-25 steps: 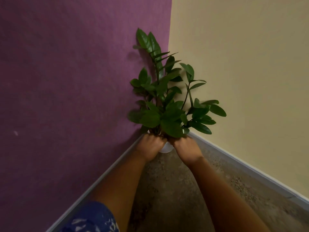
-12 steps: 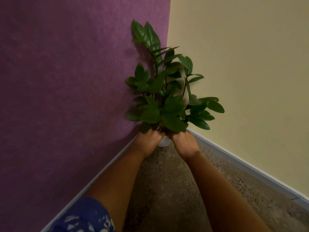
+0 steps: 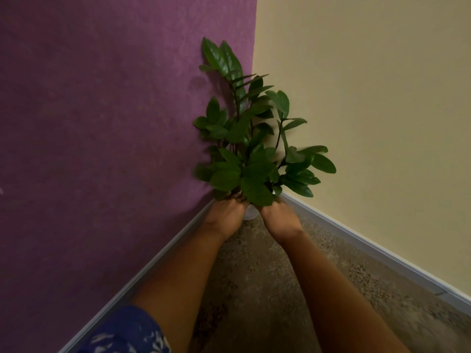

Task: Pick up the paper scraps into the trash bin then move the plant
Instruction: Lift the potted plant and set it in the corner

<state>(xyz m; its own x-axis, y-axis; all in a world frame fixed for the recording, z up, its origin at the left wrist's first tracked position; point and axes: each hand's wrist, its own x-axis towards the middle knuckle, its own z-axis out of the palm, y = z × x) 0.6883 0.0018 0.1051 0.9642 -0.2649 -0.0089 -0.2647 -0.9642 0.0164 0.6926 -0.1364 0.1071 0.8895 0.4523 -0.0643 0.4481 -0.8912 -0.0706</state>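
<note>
Where the two bare forearms meet at the far corner of the room, the left grip [image 3: 225, 212] and the right grip [image 3: 277, 215] close on opposite sides of a small white pot [image 3: 251, 213]. Only a sliver of the pot shows between them. Both are curled round it near the rim, and the fingertips are hidden under the lowest leaves.

The plant [image 3: 254, 169] rises from the pot, dark green and glossy. Its tallest stem stands before the purple wall [image 3: 102, 123], and its right-hand leaves spread before the yellow wall [image 3: 369, 110]. Whether the pot rests on the speckled floor [image 3: 254, 263] or is held clear of it cannot be told.

A grey skirting board [image 3: 356, 240] runs along the foot of both walls. Blue patterned cloth [image 3: 127, 332] shows at the near left edge.
</note>
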